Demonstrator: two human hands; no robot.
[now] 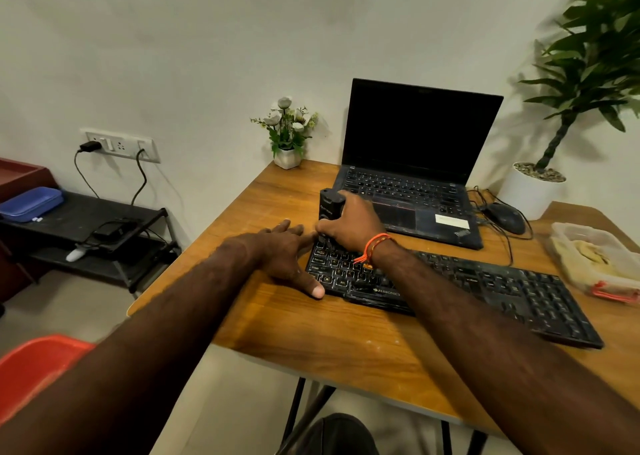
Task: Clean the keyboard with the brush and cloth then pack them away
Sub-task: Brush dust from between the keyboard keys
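Right hand (349, 226) grips black brush (329, 208) upright, its lower end on the far-left keys of the keyboard (485, 288). Left hand (287, 253) rests flat, fingers straight and spread, on tabletop (311, 343) against keyboard's left edge. Keyboard lies before laptop (412, 163).

The keyboard (485, 288) carries the brand name "ZEBRONICS" on its front edge. Markings on the other items are illegible.

Black keyboard (485, 288), black brush (329, 205), wood-grain brown table (311, 333), orange wristband (372, 250).
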